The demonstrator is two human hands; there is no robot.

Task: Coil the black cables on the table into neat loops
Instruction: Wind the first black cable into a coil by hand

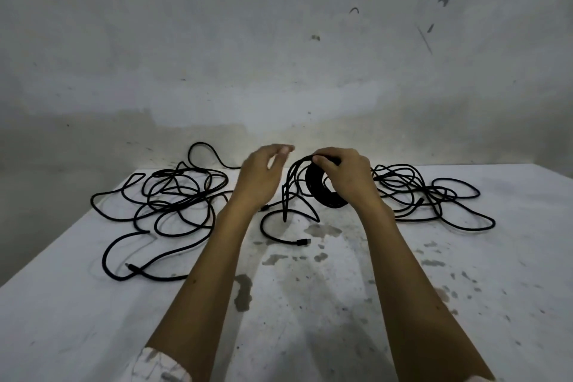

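At the far middle of the stained white table (310, 304), my right hand (347, 177) pinches the upright black cable coil (319, 192) while my left hand (260, 177), loosely open, must next catch its trailing tail (279, 236); I judge winding half-done, tangled cable heaps (173, 195) remaining either side.

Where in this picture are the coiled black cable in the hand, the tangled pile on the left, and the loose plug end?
Coiled black cable (313, 186), head view: left side of the wound ring.
Tangled black cable pile (173, 192), head view: middle of the heap.
Loose black plug end (302, 241), head view: connector tip.
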